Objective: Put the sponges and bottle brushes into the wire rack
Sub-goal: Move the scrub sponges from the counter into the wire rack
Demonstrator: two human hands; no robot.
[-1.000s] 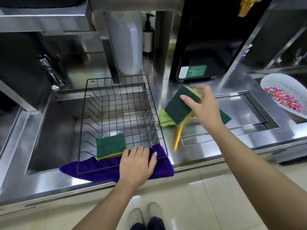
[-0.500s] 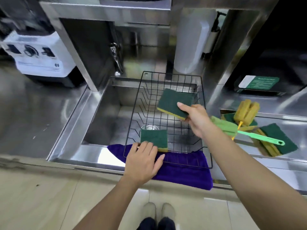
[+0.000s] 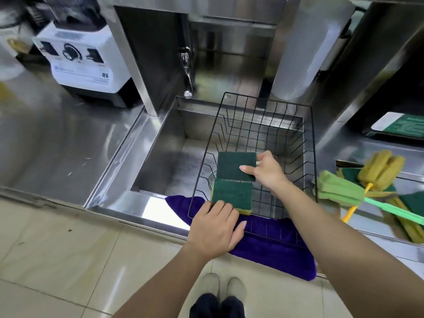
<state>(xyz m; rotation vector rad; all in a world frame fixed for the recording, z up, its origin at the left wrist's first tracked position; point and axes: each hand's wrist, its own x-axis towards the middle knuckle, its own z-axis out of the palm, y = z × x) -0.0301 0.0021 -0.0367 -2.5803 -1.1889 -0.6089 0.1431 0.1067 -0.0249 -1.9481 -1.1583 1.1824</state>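
Sponge (image 3: 236, 169), dark green, rectangular, flat

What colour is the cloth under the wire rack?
Purple cloth, under the black wire rack; head view.

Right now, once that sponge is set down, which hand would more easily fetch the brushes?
Probably the right hand. It is inside the wire rack, holding a sponge, on the side where the bottle brushes lie. The left hand rests on the rack's near edge, farther away, apparently steadying it.
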